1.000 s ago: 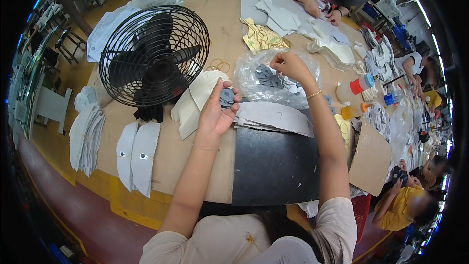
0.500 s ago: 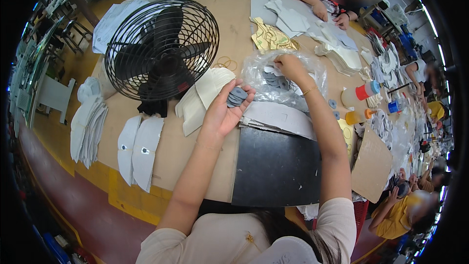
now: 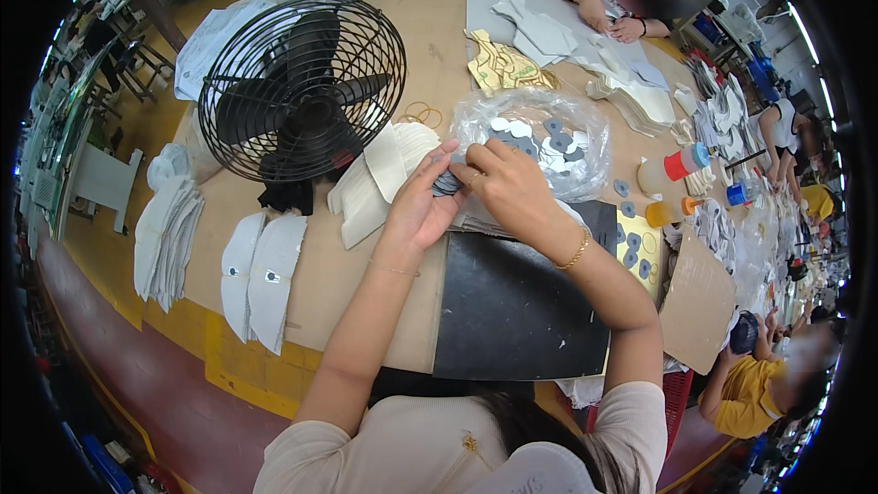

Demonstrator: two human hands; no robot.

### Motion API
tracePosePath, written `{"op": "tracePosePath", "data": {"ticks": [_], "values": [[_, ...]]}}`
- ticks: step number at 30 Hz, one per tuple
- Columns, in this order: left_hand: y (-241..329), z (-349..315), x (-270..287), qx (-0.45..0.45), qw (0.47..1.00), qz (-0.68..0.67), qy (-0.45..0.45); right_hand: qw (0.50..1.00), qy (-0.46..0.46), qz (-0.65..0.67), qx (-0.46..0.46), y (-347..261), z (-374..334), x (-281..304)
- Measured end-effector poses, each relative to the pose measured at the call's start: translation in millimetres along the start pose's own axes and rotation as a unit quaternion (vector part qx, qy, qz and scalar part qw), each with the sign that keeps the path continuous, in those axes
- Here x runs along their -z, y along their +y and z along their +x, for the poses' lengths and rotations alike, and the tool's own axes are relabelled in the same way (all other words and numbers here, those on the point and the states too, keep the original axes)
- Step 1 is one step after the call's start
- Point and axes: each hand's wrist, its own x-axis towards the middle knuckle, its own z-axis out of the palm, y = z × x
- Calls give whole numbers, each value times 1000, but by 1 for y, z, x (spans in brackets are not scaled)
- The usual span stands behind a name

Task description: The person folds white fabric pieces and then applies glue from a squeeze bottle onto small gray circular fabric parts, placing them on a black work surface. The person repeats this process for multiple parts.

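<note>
My left hand [image 3: 421, 212] is turned palm up, its fingers curled round a small stack of flat grey rounded pieces [image 3: 445, 185]. Over that stack, my right hand [image 3: 514, 190] pinches at its upper edge, with what looks like one grey piece at the fingertips. Just beyond the right hand lies an open clear plastic bag [image 3: 596, 135] of loose grey and white pieces [image 3: 554, 143]. Beneath my hands, a pile of white cut panels is partly hidden at the edge of a black board [image 3: 521, 311]. More cream panels [image 3: 370, 185] lie left of my left hand.
A black caged fan [image 3: 302, 91] stands at the left. White panel bundles [image 3: 265, 279] lie near the front left edge. To the right are a yellow sheet with grey pieces [image 3: 634, 252], bottles [image 3: 672, 167] and a brown board [image 3: 700, 302]. A person's hands [image 3: 611, 23] work across the table.
My right hand has come out of the plastic bag, back toward me and left, to the stack in my left hand. The bag's contents and grey pieces on the yellow sheet now show.
</note>
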Motion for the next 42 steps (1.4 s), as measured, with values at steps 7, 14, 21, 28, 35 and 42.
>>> {"op": "tracePosePath", "data": {"ticks": [7,14,21,28,35,42], "values": [[0,2,3,18,999,-19,-25,992,91,10,-88,1,10,17],[7,8,17,45,998,-37,-5,989,-4,127,-79,-7,2,-4],[14,5,16,68,996,-32,-45,878,-151,105,-443,144,-39,-32],[13,6,14,89,996,-28,-6,866,-165,136,-452,171,-47,-84],[15,3,10,84,995,-49,-36,827,-192,205,-488,173,-35,-59],[13,3,11,47,998,0,-52,746,-39,402,-529,151,-27,-30]]}}
